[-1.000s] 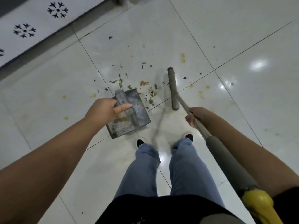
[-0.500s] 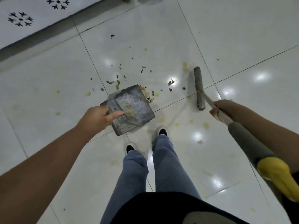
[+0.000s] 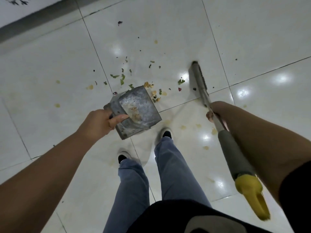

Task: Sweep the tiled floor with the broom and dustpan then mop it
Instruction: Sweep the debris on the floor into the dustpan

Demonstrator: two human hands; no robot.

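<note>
Likely risk: scraps [image 3: 152,91] lay past the dustpan [image 3: 137,111] lip's right corner, so a fast stroke of the broom [image 3: 199,78] could scatter them wide. Left hand [image 3: 99,122] clenched the pan's handle, arm extended; right hand [image 3: 214,113] was wrapped around the broom shaft, head resting on tiled floor [image 3: 168,22].

left hand [image 3: 99,122] grips dustpan [image 3: 136,113]; right hand [image 3: 214,112] grips broom [image 3: 200,81].
</note>
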